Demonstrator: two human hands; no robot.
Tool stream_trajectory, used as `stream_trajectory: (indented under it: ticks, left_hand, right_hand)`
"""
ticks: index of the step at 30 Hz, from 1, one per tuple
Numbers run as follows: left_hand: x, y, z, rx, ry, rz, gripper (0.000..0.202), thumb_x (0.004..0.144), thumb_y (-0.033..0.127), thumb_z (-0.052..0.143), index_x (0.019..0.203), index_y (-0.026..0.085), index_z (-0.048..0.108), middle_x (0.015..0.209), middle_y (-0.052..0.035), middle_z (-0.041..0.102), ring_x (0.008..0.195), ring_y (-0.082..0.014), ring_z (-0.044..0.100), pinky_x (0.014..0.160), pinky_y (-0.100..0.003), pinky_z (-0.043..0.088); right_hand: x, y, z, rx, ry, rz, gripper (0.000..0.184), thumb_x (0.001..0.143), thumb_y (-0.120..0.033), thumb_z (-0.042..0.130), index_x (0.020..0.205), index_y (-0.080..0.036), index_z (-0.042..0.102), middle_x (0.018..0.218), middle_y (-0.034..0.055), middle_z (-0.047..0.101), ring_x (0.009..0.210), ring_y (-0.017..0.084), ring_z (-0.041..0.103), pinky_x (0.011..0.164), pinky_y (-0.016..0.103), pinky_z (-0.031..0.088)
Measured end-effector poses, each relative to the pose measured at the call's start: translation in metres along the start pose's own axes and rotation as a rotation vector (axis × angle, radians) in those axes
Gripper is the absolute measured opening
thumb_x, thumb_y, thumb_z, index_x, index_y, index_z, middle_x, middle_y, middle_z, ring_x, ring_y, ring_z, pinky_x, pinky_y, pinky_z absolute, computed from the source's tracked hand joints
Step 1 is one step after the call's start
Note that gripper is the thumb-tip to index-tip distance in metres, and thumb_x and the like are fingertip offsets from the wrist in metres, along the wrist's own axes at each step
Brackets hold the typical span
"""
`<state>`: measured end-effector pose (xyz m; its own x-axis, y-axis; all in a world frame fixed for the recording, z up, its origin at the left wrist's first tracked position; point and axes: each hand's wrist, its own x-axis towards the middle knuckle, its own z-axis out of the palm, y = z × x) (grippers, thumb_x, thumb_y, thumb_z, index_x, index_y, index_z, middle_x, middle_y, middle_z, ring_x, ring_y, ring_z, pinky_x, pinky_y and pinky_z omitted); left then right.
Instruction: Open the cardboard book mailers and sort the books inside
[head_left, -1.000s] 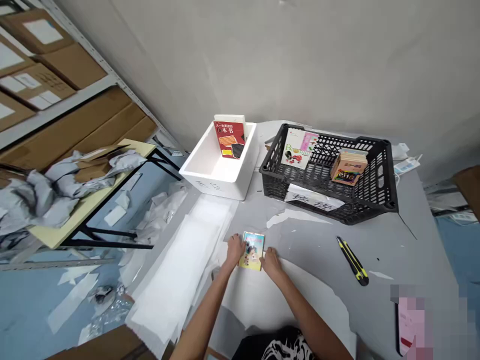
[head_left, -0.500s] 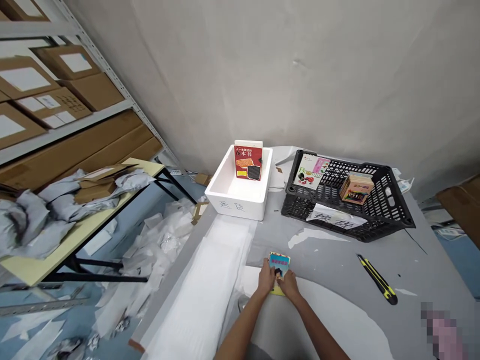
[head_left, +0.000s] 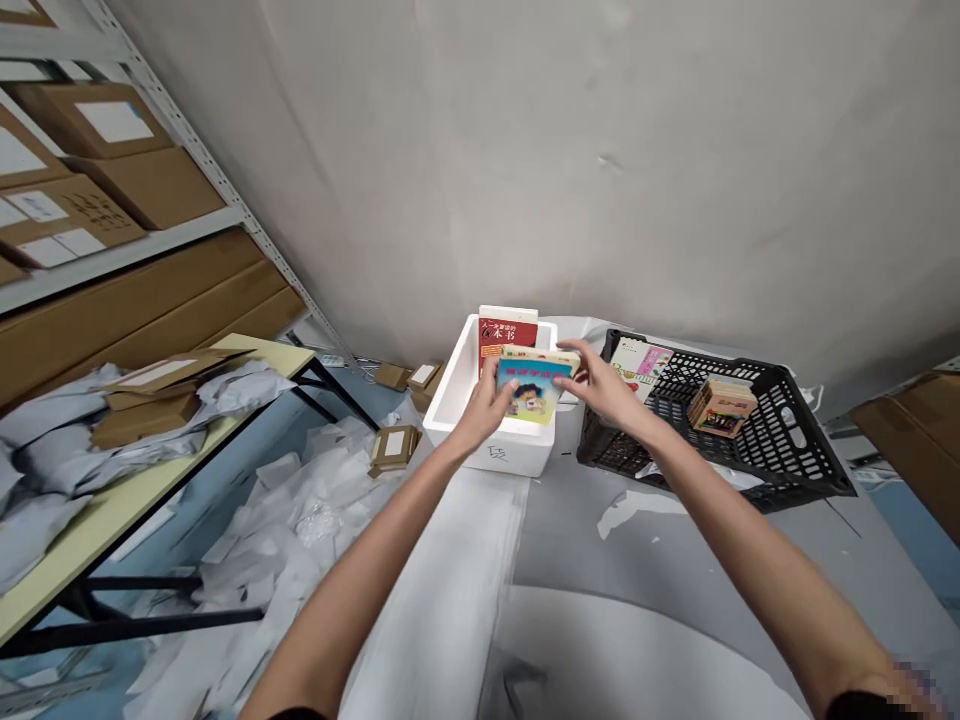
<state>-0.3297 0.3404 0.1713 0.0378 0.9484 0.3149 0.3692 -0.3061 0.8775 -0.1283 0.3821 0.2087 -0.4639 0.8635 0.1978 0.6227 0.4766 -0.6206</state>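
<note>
the small book (head_left: pixel 534 402) should be light and fairly stiff, its glossy-looking cover perhaps a little slippery, its corners easy to bend; the side edges look the best place to hold. it is up over the near part of the white box (head_left: pixel 491 455), on the near side of the red book (head_left: pixel 510 328), cover tilted up. the left hand (head_left: pixel 484 408) grips its left edge, thumb on the cover, other fingers hidden behind. the right hand (head_left: pixel 604 388) pinches the far right corner, fingers curled at the top edge, thumb lower on the cover.
</note>
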Motion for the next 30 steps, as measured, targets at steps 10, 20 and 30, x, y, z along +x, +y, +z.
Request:
stream_trajectory:
  ticks: [10,20,30]
  left_hand:
    - [0.069,-0.065,-0.048,0.423,-0.029,0.069,0.027,0.081,0.030,0.053,0.106,0.019,0.051,0.101,-0.0045,0.060,0.093,-0.0185,0.055,0.082,-0.029,0.044]
    - [0.104,-0.158,-0.014,0.237,-0.352,-0.357,0.029,0.073,0.025,0.063,0.100,0.017,0.057,0.096,-0.0030,0.065,0.084,-0.0168,0.060,0.073,-0.028,0.049]
    - [0.136,-0.243,0.057,0.166,-0.782,-0.866,0.038,0.060,0.023,0.076,0.093,0.014,0.057,0.082,-0.0049,0.066,0.075,-0.0176,0.065,0.069,-0.028,0.055]
  right_hand:
    - [0.087,0.004,0.034,-0.413,-0.145,-0.095,0.019,0.087,-0.027,0.051,0.105,-0.021,0.052,0.097,0.0049,0.067,0.085,0.020,0.060,0.064,0.024,0.036]
    - [0.114,0.063,0.101,-0.396,-0.349,0.298,0.031,0.086,-0.028,0.052,0.116,-0.021,0.050,0.110,0.0083,0.065,0.099,0.024,0.060,0.072,0.028,0.043]
    - [0.018,0.097,0.091,-0.187,0.095,0.134,0.033,0.087,-0.024,0.045,0.119,-0.019,0.048,0.111,0.0099,0.062,0.103,0.024,0.058,0.086,0.040,0.048]
